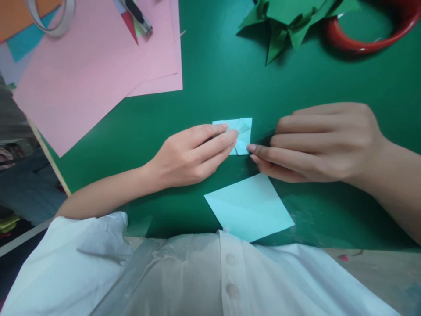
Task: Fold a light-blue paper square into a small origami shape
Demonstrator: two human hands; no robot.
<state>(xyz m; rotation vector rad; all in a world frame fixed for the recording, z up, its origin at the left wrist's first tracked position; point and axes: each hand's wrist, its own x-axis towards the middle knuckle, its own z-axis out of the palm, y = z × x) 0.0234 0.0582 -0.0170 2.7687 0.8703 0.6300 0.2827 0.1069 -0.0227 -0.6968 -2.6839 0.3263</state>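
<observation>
A small light-blue folded paper [244,136] with crease lines and layered flaps is at the middle of the green table. My left hand [194,153] comes from the left, its fingertips over the paper's left part and holding it; the thumb is hidden beneath. At the lower right corner of the same paper, my right hand [315,145] pinches with thumb and forefinger, the other fingers curled in. Just below, nearer my body, lies a larger light-blue paper sheet [251,208], flat and turned at an angle.
Pink paper sheets [95,74] cover the table's upper left, with a cutter knife [140,17] and a whitish ring [54,26] on them. Green folded-paper pieces [286,22] and a red ring-shaped object [368,46] stand at the upper right. The table's left edge [49,153] is visible.
</observation>
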